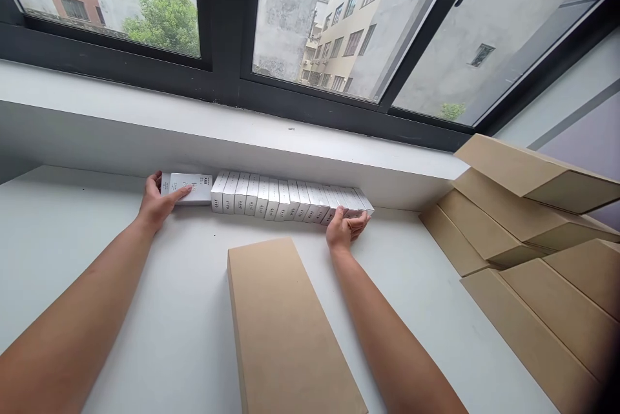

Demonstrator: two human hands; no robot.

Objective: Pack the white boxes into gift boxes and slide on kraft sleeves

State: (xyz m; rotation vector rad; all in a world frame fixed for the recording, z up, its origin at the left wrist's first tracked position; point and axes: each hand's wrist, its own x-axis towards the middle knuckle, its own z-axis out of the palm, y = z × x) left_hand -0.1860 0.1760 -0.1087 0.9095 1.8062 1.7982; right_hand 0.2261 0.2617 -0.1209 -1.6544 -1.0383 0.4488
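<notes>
A row of small white boxes [271, 197] stands on edge along the low wall behind the table, with dark printing on the front ends. At its left end, white boxes [196, 189] lie flat, printed side up. My left hand [157, 204] is closed around the outer end of these flat boxes, thumb on top and fingers at the far side. My right hand [345, 231] rests against the right end of the row, thumb raised on its front and fingers curled at the last boxes. Its fingertips are partly hidden. Both hands touch the row from opposite ends.
A long brown cardboard box [290, 330] lies on the white table [159, 336] between my forearms. Several brown boxes [523, 227] are stacked at the right. Behind the row are a white sill [290, 133] and dark-framed windows.
</notes>
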